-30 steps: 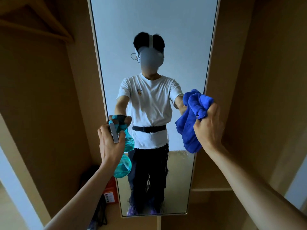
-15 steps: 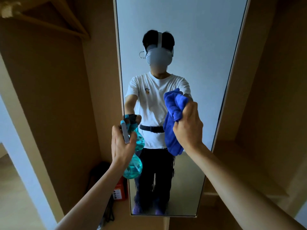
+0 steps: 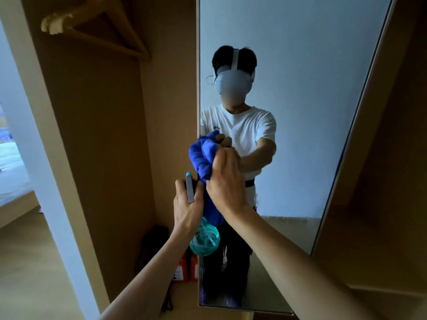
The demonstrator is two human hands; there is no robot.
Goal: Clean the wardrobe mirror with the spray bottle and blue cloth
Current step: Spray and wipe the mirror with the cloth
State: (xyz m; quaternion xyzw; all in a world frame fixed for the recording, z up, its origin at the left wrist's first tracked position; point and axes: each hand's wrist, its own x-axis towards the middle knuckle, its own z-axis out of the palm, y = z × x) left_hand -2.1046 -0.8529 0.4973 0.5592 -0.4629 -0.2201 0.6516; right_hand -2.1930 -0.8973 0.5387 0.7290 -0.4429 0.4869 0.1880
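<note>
The mirror is bounded on its left by a wooden panel. Wide bare glass is left open above and to the right of the hands. The cloth is bunched and gripped in the right hand at the mirror's left edge, about mid-height, where it meets its reflection. Its long axis runs vertically, and its tail is hung down between the two hands. The bottle is held upright in the left hand, just left of the right hand. Its teal tank is seen below the fist and its nozzle is pointed toward the mirror's edge. A hanger is hung at upper left.
</note>
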